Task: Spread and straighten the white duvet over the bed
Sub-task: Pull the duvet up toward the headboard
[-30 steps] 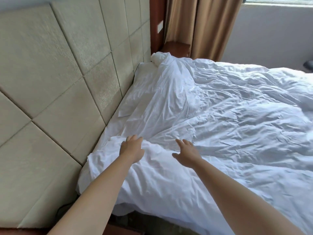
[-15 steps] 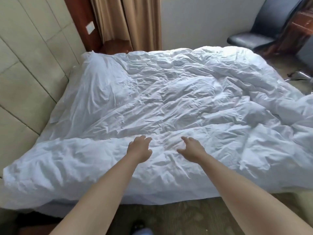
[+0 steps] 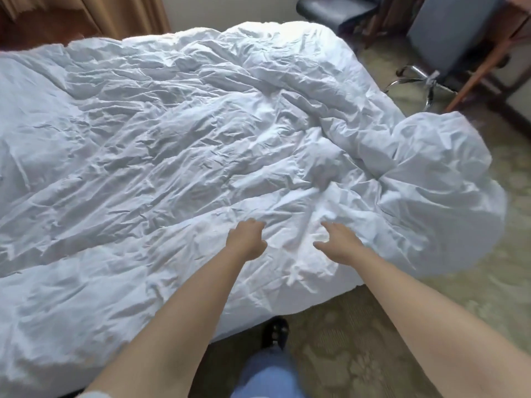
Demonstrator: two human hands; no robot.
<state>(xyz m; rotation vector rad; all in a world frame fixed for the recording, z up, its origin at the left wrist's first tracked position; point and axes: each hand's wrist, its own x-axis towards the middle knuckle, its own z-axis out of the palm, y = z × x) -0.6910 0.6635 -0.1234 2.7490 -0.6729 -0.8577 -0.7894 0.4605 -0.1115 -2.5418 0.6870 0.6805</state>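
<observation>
Duvet [image 3: 172,156] on bed; chair [image 3: 448,33] behind-R; both hands on duvet.

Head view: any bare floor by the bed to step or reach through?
Free: carpet between duvet edge and right forearm; carpet right of the overhanging duvet bulge. Crowded: far right, chair base and wooden desk leg.

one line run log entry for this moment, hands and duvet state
left hand: loosely curled on duvet | right hand: open, flat on duvet | duvet: wrinkled, bunched at right corner | stage: smoothing
</observation>
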